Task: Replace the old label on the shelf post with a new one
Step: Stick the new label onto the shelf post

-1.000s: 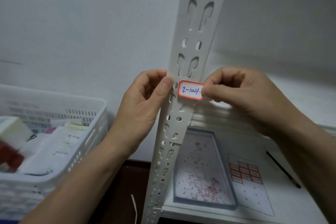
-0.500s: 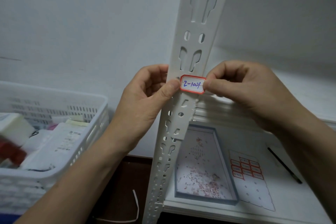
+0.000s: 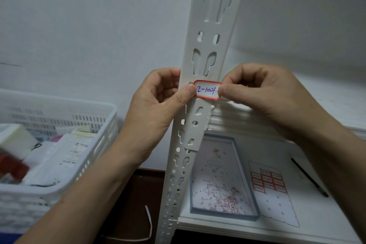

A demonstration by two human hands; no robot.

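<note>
Head cam: left hand grips shelf post, thumb pinning new label; right hand pinches label's other end to square it.

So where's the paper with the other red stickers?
In the head view, the sticker sheet lies on the white shelf at lower right, between the blue-rimmed tray and the black pen, below the right hand.

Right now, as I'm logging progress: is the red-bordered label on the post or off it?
On. The label lies flat across the shelf post, left hand and right hand pinching its ends.
</note>
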